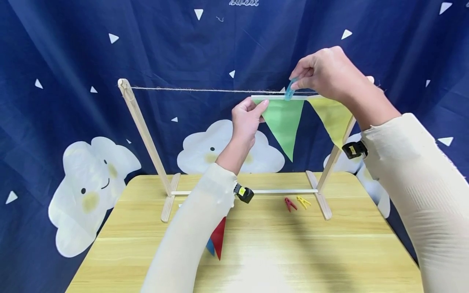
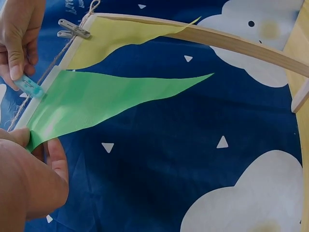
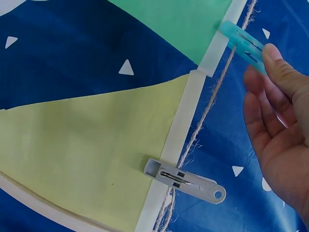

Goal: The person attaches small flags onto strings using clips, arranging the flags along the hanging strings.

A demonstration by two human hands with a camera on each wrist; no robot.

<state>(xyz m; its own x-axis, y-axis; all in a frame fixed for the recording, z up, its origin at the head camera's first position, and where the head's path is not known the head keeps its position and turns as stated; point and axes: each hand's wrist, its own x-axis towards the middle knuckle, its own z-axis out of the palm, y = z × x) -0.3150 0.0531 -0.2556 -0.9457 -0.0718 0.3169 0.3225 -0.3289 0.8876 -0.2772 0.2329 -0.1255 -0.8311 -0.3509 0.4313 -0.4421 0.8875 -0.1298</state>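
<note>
A green pennant (image 1: pixel 285 122) hangs point down just under the twine (image 1: pixel 205 90). My left hand (image 1: pixel 246 122) pinches its upper left corner between thumb and fingers. With thumb and fingertips my right hand (image 1: pixel 322 73) grips the tail of a light blue clothespin (image 3: pixel 241 41). That clothespin sits across the twine and the white top strip of the green pennant. To the right hangs a yellow pennant (image 1: pixel 329 116), fastened to the twine by a grey clothespin (image 3: pixel 186 180).
Two wooden posts (image 1: pixel 146 138) hold up the twine, joined low by a white rod (image 1: pixel 282 191). On the table (image 1: pixel 278 236) lie a red clothespin (image 1: pixel 290 204) and a yellow clothespin (image 1: pixel 303 202). Red (image 1: pixel 218 238) and blue pennants (image 1: pixel 210 246) lie partly hidden behind my left forearm.
</note>
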